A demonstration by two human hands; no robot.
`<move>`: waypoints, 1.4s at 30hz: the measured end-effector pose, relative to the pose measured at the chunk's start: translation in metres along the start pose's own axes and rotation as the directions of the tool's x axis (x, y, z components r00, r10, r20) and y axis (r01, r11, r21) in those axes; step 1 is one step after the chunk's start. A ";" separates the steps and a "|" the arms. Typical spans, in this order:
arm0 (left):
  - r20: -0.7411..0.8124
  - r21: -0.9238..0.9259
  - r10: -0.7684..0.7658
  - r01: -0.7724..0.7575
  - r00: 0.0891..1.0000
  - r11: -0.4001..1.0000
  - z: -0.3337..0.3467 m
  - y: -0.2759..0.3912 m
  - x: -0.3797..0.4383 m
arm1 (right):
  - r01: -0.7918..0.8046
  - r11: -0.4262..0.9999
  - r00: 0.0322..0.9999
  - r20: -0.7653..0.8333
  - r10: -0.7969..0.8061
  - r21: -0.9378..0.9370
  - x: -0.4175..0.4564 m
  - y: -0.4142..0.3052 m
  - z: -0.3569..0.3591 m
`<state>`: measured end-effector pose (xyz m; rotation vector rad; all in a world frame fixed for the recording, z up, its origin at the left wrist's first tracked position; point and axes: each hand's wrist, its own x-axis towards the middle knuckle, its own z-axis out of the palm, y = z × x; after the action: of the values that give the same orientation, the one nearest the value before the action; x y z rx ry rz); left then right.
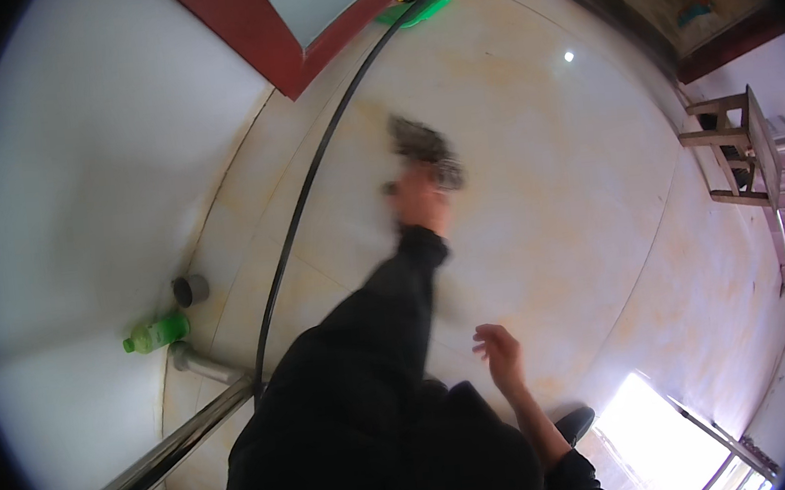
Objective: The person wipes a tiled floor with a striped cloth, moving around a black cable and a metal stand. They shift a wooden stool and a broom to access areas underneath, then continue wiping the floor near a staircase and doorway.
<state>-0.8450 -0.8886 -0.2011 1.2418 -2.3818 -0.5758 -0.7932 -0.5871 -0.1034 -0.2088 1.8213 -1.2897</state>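
My left hand (pixel 422 196) reaches forward over the pale stone-like floor (pixel 538 210), in a long black sleeve. It holds a dark grey mottled bundle (pixel 423 144), perhaps a cloth; motion blur hides what it is exactly. My right hand (pixel 501 353) hangs lower and to the right, its fingers loosely bent and nothing in them. My black-clothed legs fill the bottom middle, and a dark shoe (pixel 576 425) shows beside my right forearm.
A black hose (pixel 308 175) curves across the floor at left, passing over a green plastic basin (pixel 437 10). A green bottle (pixel 160 332), grey cup-like vessel (pixel 191 290) and metal rail (pixel 171 450) line the left wall. A wooden stool (pixel 729 138) stands at right.
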 end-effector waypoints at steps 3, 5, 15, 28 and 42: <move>0.388 -0.255 0.585 -0.527 0.712 0.811 0.028 0.152 -0.056 | -0.053 0.993 0.998 -0.047 0.049 -0.103 -0.008 0.008 -0.022; 0.408 -0.441 0.493 -0.307 0.769 0.844 0.024 0.212 -0.090 | 0.000 0.974 0.998 -0.059 -0.014 -0.228 -0.008 0.005 -0.031; -0.140 -0.135 0.084 -0.103 0.987 0.986 -0.088 0.009 0.060 | 0.142 0.609 0.923 -0.117 -0.365 -0.780 0.015 0.002 -0.067; 0.177 -0.126 0.711 -0.701 0.681 0.702 0.107 0.231 -0.060 | 0.157 0.406 0.984 0.106 -0.146 -0.900 0.016 0.010 -0.062; 0.317 0.053 0.129 -0.154 0.939 0.987 -0.158 -0.042 -0.080 | 0.150 0.472 0.965 0.026 -0.259 -0.869 0.003 0.011 -0.071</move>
<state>-0.6929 -0.8714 -0.1021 1.0622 -2.7535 -0.6853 -0.8429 -0.5355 -0.1082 -0.9596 2.4752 -0.3700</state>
